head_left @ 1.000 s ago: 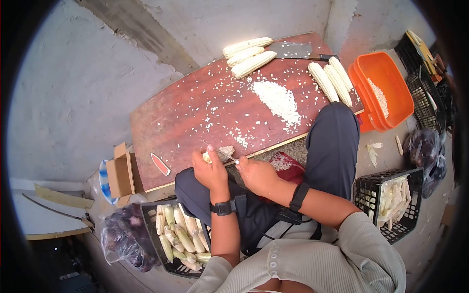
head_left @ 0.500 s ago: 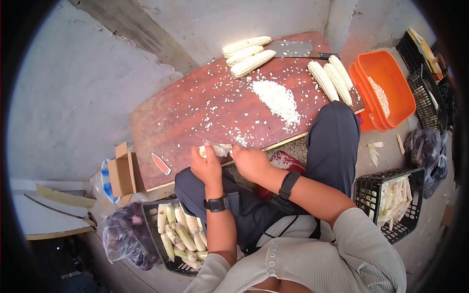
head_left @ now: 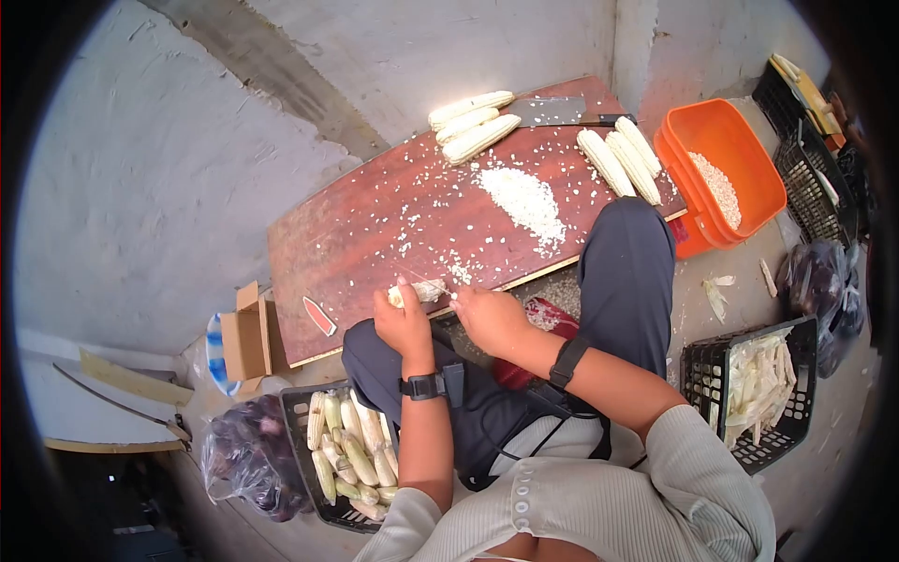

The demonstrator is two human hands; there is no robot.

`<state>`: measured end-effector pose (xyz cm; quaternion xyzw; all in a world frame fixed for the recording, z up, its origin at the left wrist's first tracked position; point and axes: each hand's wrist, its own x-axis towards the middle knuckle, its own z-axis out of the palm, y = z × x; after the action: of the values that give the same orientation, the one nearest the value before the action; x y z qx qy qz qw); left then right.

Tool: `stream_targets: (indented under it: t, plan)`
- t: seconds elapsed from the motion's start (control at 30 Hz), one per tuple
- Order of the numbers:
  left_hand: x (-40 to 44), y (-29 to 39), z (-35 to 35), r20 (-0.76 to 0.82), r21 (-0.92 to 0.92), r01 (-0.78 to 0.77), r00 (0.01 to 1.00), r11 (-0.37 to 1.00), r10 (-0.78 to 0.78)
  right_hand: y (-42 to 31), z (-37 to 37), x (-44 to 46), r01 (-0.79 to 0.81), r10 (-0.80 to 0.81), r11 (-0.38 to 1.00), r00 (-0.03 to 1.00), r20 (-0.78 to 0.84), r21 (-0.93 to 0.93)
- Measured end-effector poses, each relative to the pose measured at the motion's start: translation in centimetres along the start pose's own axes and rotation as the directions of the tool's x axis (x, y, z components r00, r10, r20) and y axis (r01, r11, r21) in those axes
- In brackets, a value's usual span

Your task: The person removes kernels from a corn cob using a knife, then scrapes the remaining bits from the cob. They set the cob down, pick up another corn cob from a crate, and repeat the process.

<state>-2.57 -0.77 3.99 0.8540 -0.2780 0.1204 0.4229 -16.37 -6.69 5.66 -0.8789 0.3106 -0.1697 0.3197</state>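
My left hand is closed around a pale, partly stripped corn cob at the table's near edge, above my left knee. Just to its right, my right hand is closed on what looks like a thin-bladed knife; the handle is hidden in my fingers. The narrow blade slants across the far side of the cob. Beyond my hands, a heap of loose white kernels lies on the reddish-brown table, with more kernels scattered around it.
Whole corn ears lie at the back beside a cleaver; more ears lie at right. An orange bucket holds kernels. Crates of corn and husks flank me. A red-and-white pointed piece and cardboard box sit left.
The view has shifted slightly, so the table appears a little lower. Both hands keep their hold, and the thin blade has moved a little along the cob toward the right.
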Motion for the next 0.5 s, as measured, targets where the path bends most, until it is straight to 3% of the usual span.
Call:
stream_targets:
  t: [0.03, 0.1, 0.27, 0.43, 0.5]
  plan:
    - [0.1, 0.1, 0.0, 0.011, -0.022, 0.018, 1.000, 1.000, -0.017, -0.1, 0.2, -0.5, 0.067, -0.068, 0.996, 0.997, -0.019, -0.053]
    - [0.1, 0.5, -0.3, 0.039, -0.061, 0.059, 0.998, 0.996, -0.056, -0.5, 0.6, -1.2, 0.053, -0.056, 0.995, 0.998, -0.034, -0.080]
    - [0.2, 0.1, -0.1, 0.049, -0.048, -0.025, 0.998, 0.999, 0.028, 0.0, 2.8, -0.7, 0.020, -0.030, 0.992, 0.997, -0.077, -0.124]
    - [-0.2, 1.3, -0.1, 0.138, 0.049, -0.203, 0.971, 0.978, 0.194, 3.8, 5.4, 1.9, -0.039, 0.062, 0.977, 0.993, 0.104, -0.208]
    - [-0.2, 1.0, 0.3, 0.085, -0.001, -0.136, 0.987, 0.991, 0.135, 6.0, 5.8, 2.6, -0.016, 0.069, 0.970, 0.975, 0.213, -0.244]
